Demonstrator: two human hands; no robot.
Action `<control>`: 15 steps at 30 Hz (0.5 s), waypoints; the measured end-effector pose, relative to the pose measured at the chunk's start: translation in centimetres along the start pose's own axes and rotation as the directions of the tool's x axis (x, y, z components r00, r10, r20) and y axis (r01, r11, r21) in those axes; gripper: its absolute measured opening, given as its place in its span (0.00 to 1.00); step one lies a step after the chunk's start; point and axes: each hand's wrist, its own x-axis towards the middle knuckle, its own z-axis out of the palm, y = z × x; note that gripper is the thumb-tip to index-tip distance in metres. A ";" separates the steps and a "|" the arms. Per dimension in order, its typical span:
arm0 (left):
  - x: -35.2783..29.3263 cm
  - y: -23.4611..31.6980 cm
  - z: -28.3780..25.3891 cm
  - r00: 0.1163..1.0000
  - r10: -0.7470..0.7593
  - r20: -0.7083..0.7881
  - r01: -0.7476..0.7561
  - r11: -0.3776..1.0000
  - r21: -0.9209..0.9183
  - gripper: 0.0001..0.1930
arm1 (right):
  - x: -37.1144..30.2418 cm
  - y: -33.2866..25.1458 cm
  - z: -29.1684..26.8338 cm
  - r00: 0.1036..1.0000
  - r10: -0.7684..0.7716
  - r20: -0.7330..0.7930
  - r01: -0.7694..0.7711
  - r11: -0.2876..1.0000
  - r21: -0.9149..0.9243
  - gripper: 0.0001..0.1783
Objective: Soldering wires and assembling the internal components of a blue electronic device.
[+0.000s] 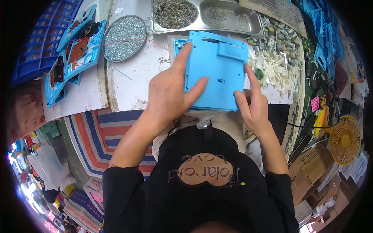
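Note:
Between both hands is a flat blue plastic casing (213, 75), tilted a little, with a raised block near its upper right and a small slot in its middle. My left hand (173, 83) grips its left edge, thumb lying on the face. At the right edge, my right hand (254, 101) pinches with thumb and forefinger. Part of another blue piece (179, 44) shows behind the casing's upper left; most of it is hidden. Thin red wires (155, 43) run leftward from there across the white worktop (128, 91).
A round tray of small silver screws (124, 38) stands at the left, beside opened blue casings with wiring (77, 52). Behind is a metal tray (252, 19) holding small brass-coloured parts. White plastic pieces (272, 70) are heaped right. A yellow fan (345, 139) stands far right.

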 end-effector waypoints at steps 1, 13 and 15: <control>-0.2 -0.1 -0.3 0.999 -0.052 0.011 0.052 0.998 -0.019 0.40 | 0.3 0.1 0.1 1.000 -0.019 0.016 0.018 1.000 0.013 0.39; -2.6 0.7 -1.2 0.968 -0.251 0.023 0.249 0.967 0.057 0.37 | 3.1 -0.2 -0.3 0.930 -0.339 0.142 0.365 0.900 -0.240 0.32; -3.2 0.1 -1.2 0.989 -0.142 -0.045 0.146 0.985 0.089 0.36 | 3.0 -0.5 -0.2 0.914 -0.384 0.134 0.407 0.862 -0.303 0.32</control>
